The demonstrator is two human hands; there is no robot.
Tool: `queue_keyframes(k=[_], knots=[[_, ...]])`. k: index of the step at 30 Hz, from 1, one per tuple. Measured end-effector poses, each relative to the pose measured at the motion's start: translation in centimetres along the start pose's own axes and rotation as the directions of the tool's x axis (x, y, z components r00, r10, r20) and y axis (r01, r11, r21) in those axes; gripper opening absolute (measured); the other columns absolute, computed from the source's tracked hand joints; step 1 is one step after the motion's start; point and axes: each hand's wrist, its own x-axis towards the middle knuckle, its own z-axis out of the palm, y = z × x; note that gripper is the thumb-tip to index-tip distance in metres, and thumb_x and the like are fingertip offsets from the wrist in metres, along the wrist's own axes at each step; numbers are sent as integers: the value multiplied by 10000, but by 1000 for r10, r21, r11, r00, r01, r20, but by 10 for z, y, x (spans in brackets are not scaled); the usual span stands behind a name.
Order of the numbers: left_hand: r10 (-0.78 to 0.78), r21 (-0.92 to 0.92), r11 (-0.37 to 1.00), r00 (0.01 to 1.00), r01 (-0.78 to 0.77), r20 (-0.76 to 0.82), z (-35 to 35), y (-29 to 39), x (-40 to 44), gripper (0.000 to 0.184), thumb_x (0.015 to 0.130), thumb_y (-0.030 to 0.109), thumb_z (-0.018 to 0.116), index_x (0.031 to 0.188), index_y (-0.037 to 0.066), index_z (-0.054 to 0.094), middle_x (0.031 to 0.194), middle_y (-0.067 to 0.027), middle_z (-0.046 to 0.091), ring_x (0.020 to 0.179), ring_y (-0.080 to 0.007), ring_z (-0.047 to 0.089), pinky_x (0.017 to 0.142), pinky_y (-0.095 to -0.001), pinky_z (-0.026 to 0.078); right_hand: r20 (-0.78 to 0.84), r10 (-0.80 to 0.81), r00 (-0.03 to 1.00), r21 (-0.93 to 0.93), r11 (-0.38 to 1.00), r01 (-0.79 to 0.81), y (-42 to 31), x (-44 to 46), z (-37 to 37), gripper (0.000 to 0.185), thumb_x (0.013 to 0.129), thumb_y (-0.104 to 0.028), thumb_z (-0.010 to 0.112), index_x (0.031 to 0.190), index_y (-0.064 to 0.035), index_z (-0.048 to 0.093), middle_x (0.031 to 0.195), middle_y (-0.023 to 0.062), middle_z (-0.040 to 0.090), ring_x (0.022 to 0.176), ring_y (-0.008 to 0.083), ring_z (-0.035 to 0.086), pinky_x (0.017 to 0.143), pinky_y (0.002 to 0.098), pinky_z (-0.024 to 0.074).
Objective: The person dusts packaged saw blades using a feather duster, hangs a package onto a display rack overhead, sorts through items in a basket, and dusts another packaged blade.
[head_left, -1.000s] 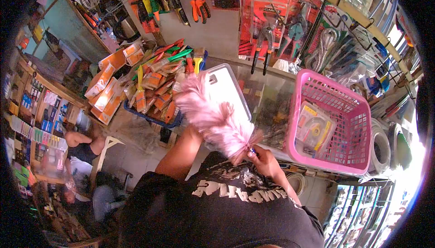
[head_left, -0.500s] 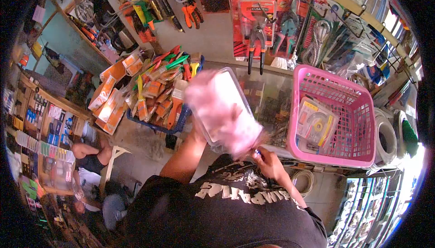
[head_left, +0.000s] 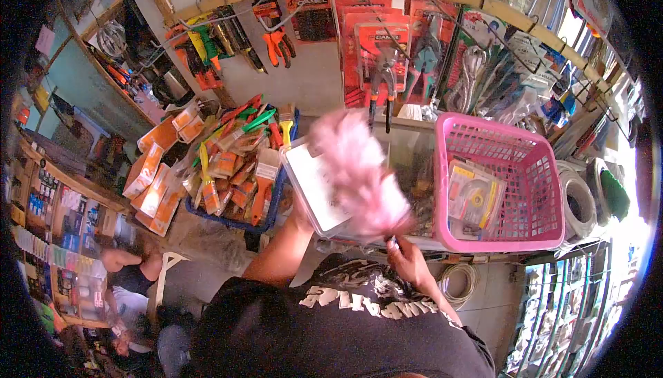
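Observation:
A fluffy pink duster (head_left: pixel 356 171), blurred by motion, lies across a flat white-faced box (head_left: pixel 314 188) with clear, rounded edges. My right hand (head_left: pixel 410 262) is closed around the duster's short handle, low and to the right of the box. On the box's lower left side is my left hand (head_left: pixel 301 216), gripping it; most of its fingers are hidden behind the box. I cannot tell what the box contains. Just left of it stands a blue basket (head_left: pixel 257 227) heaped with paintbrushes (head_left: pixel 264 171).
A pink plastic basket (head_left: pixel 498 245) with a packaged item (head_left: pixel 473 195) inside stands on the glass counter to the right. Orange boxes (head_left: pixel 153 191) lie at the left. Carded pliers (head_left: pixel 382 78) hang from the rail above. Another person (head_left: pixel 128 274) sits at lower left.
The duster has swept up and to the right over the box, uncovering its left side. The view has shifted slightly, and both hands keep their hold.

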Motion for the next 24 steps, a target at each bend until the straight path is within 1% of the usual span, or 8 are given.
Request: queue_keyframes(k=[2,7,10,13,17,19,21,24], knots=[[59,64,996,995,-64,79,-18,-8,3,607,871,508,363,1315,101,284,1257,-100,420,1104,-239,460,939,-411,384,117,-136,984,-136,979,152,-14,2,-3,414,874,-375,470,1044,-3,534,870,238,588,844,296,601,756,378,432],[-221,-746,622,967,238,124,7,50,17,626,875,510,341,1326,84,257,1270,-107,410,1122,-264,445,972,-417,346,20,146,989,-64,987,-145,-23,14,10,430,881,-385,439,1090,-15,505,914,237,590,898,348,581,771,380,432],[-243,-709,672,968,214,63,-13,42,17,632,872,518,336,1327,86,259,1274,-107,407,1127,-266,441,972,-420,345,114,-85,990,-258,960,112,-42,13,15,413,888,-372,433,1058,-4,506,849,205,610,852,300,604,730,371,442],[-255,-704,678,966,211,44,-25,41,18,639,869,526,331,1327,87,261,1277,-106,405,1131,-267,436,971,-422,344,55,186,981,-189,967,-172,-59,10,15,408,891,-361,431,1088,-10,499,833,189,616,847,283,607,724,361,442],[-266,-715,664,963,218,46,-34,35,19,647,865,537,324,1328,90,263,1282,-105,401,1137,-269,431,971,-426,343,-3,243,970,-65,968,-243,-36,13,25,382,890,-360,440,1053,-24,520,840,201,605,834,334,595,727,394,439],[-267,-715,664,962,221,51,-35,29,21,652,863,543,320,1329,91,265,1285,-105,399,1140,-270,428,971,-428,342,23,-150,988,-283,947,150,-49,9,26,301,904,-322,433,908,-30,507,623,8,471,533,102,429,491,260,355],[-263,-717,662,963,219,51,-35,28,20,656,860,548,317,1329,92,266,1287,-105,397,1143,-271,425,970,-429,341,-100,-35,994,-129,991,21,-37,10,30,331,888,-352,462,904,-25,508,631,55,479,574,134,467,542,291,385],[-256,-707,675,966,208,40,-37,29,15,663,857,556,312,1330,94,268,1291,-104,395,1147,-273,421,970,-432,341,-73,266,961,38,964,-264,-26,17,33,362,864,-336,494,1056,-30,526,942,215,587,937,378,553,776,405,419]])
